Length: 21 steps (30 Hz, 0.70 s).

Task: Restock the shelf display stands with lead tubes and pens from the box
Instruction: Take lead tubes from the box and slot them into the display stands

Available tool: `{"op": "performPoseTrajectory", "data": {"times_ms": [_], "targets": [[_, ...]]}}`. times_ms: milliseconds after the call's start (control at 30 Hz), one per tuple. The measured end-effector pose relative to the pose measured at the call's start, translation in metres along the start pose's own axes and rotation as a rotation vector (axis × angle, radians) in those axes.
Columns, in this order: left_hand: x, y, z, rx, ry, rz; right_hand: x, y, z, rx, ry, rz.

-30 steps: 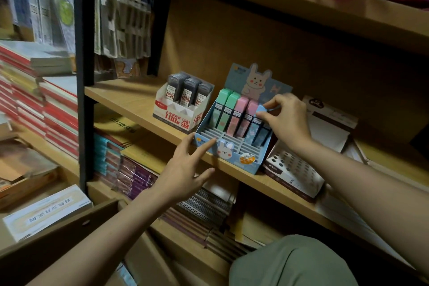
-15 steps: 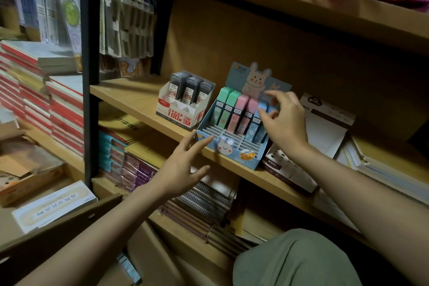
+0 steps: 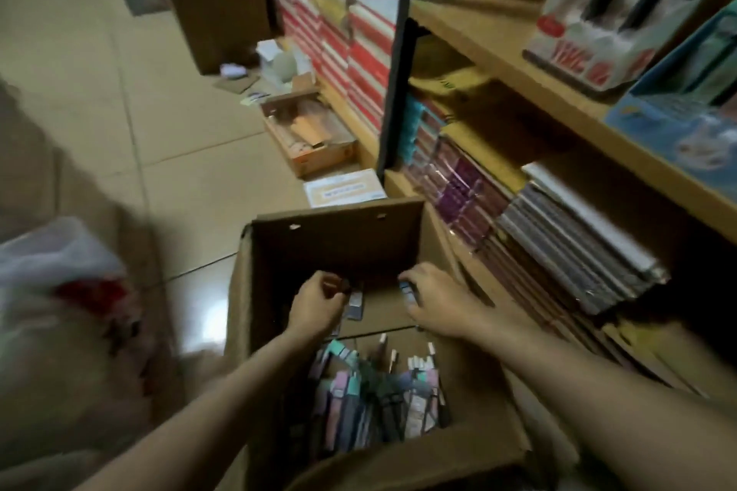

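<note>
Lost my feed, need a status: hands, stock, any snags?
Both hands in the box. Left hand curled, grip unclear. Right hand holding a blue lead tube. Nothing blocking.

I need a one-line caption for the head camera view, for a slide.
Both hands, left hand and right hand, reach into the cardboard box of lead tubes beside the shelf.

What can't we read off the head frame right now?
- Left hand grip: fingers curled away, blurred; contents unclear.
- Right hand: fingers over a small blue item, hold unclear.
- Box contents: blurred, tubes versus pens indistinguishable.
- Blue display stand: cut by right edge.
</note>
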State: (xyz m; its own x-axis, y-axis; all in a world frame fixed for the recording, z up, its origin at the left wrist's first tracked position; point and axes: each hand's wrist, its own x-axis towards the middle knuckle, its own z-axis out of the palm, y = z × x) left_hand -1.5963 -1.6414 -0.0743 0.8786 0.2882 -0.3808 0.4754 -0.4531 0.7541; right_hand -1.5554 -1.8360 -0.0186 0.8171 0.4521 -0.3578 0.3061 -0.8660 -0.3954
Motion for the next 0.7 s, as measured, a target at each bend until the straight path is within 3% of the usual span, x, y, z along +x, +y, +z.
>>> {"op": "performPoseTrajectory", "data": {"times_ms": [100,167,400,700], "targets": [[-0.013,-0.056,0.034,0.169,-0.023,-0.208,0.024,0.015,0.065,-0.056,-0.164,0.098],[-0.019,-0.077,0.059,0.223,-0.082,-0.254,0.035,0.023,0.097,-0.074,-0.154,0.143],[0.024,-0.092,0.090,0.404,-0.006,-0.030,0.071,0.046,0.154,-0.002,-0.058,0.335],[0.050,-0.116,0.113,0.496,-0.062,0.069,0.085,0.047,0.188,0.005,-0.029,0.346]]}}
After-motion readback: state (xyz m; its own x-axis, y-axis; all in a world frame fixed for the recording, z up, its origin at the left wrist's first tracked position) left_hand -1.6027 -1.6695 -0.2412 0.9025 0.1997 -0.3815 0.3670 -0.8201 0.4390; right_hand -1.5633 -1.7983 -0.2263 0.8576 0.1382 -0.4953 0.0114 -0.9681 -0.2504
